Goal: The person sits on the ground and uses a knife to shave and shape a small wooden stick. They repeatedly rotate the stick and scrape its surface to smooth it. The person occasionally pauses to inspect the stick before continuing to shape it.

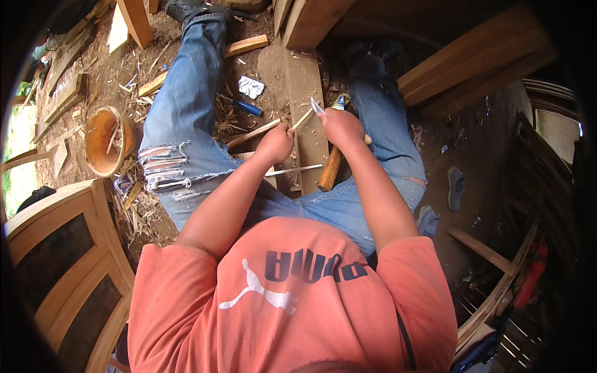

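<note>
Stick (303, 119) is slanting up from your left grip (278, 144), above the plank (306, 81) and between its left and right edges. That grip is clasping the near end, while your right grip (344, 128) is grasping the knife (318, 107). The blade is standing right at the far tip; whether the two are touching, you cannot tell from this view. Judging by the shavings (146, 216) littering the floor past the plank's left edge, you are probably whittling, trimming that tip. The next stroke is likely calling for a steady left hold and a shallow blade, travelling away from your left fingers. A wooden handle (331, 169) is lying by the plank's right edge, and a second stick (293, 170) is reaching over the left one.
</note>
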Tool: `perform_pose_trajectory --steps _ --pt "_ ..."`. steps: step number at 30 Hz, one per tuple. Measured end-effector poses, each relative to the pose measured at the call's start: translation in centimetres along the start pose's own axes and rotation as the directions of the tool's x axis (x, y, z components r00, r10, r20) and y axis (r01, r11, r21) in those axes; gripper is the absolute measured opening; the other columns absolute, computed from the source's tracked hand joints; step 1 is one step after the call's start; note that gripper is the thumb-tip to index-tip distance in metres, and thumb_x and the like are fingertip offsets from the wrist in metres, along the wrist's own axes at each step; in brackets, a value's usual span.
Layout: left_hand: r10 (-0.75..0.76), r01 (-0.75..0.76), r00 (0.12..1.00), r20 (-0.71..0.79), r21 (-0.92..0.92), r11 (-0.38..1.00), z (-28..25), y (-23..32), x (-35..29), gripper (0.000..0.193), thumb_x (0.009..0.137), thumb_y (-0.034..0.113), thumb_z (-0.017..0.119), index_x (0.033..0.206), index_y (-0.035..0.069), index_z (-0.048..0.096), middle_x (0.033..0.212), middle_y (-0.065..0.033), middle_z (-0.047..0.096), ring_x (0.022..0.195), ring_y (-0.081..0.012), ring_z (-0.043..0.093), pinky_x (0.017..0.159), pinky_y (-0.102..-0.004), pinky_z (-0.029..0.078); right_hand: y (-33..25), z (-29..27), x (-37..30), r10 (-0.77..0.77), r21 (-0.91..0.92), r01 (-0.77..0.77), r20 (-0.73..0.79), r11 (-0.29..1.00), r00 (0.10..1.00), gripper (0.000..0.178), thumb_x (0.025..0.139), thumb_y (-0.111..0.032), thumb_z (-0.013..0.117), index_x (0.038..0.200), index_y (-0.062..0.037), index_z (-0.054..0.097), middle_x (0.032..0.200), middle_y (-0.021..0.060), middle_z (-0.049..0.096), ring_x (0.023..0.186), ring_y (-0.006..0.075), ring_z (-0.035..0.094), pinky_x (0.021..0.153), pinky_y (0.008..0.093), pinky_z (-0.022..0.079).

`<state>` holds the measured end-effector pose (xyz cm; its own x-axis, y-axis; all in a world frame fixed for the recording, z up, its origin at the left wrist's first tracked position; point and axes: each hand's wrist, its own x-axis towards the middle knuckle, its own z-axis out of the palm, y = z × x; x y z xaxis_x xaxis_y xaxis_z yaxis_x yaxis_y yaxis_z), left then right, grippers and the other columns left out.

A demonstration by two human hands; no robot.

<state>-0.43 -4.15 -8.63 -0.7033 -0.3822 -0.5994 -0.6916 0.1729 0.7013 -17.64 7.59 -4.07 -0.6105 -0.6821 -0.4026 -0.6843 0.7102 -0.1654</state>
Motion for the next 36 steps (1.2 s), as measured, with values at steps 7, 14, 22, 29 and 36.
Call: perform_pose_trajectory --steps 7,14,22,29,36 --pt "-0.001 0.002 1.000 0.012 -0.023 1.000 0.0 -0.4 0.3 0.040 0.111 0.033 0.048 0.119 -0.001 0.066 0.115 -0.0308 0.071 0.111 -0.0490 0.066 0.097 -0.0544 0.051 -0.7 0.4 -1.5 0.010 0.109 -0.019 0.086 0.994 0.996 0.042 0.108 -0.045 0.053 0.103 -0.0079 0.073 0.098 0.0202 0.075 0.094 0.0440 0.071 0.081 0.0571 0.054" --pt "0.018 -0.018 1.000 -0.003 -0.030 0.999 0.0 -0.6 0.5 0.038 0.110 0.033 0.050 0.117 -0.001 0.066 0.112 -0.0302 0.072 0.109 -0.0489 0.067 0.095 -0.0543 0.051 0.2 0.6 -0.5 0.043 0.122 -0.051 0.068 0.991 0.997 0.042 0.108 -0.045 0.053 0.100 -0.0069 0.070 0.100 0.0218 0.074 0.097 0.0451 0.070 0.082 0.0579 0.053" --pt "0.040 -0.041 0.999 -0.016 -0.042 0.998 0.2 -1.0 0.7 0.039 0.110 0.033 0.049 0.116 -0.002 0.065 0.111 -0.0306 0.071 0.108 -0.0497 0.066 0.095 -0.0545 0.051 -0.1 1.3 -0.6 -0.012 0.204 -0.003 0.073 0.979 0.997 0.042 0.107 -0.045 0.055 0.102 -0.0068 0.071 0.098 0.0229 0.074 0.094 0.0465 0.070 0.080 0.0566 0.053" --pt "0.012 -0.011 0.999 0.029 -0.016 1.000 -0.5 0.2 0.2 0.038 0.110 0.032 0.049 0.116 -0.002 0.065 0.112 -0.0304 0.071 0.110 -0.0489 0.066 0.096 -0.0543 0.050 2.2 1.6 0.9 0.024 0.199 -0.041 0.087 0.979 0.996 0.043 0.107 -0.045 0.054 0.102 -0.0059 0.072 0.102 0.0233 0.074 0.100 0.0459 0.070 0.086 0.0561 0.054" --pt "0.025 -0.023 0.999 0.030 -0.040 0.999 0.2 -0.6 0.3 0.040 0.110 0.034 0.048 0.115 -0.001 0.066 0.110 -0.0299 0.071 0.108 -0.0485 0.066 0.094 -0.0544 0.050 2.4 2.9 0.3 -0.008 0.299 -0.018 0.084 0.954 0.996 0.043 0.107 -0.042 0.056 0.103 -0.0027 0.072 0.098 0.0256 0.073 0.095 0.0474 0.070 0.083 0.0543 0.053"
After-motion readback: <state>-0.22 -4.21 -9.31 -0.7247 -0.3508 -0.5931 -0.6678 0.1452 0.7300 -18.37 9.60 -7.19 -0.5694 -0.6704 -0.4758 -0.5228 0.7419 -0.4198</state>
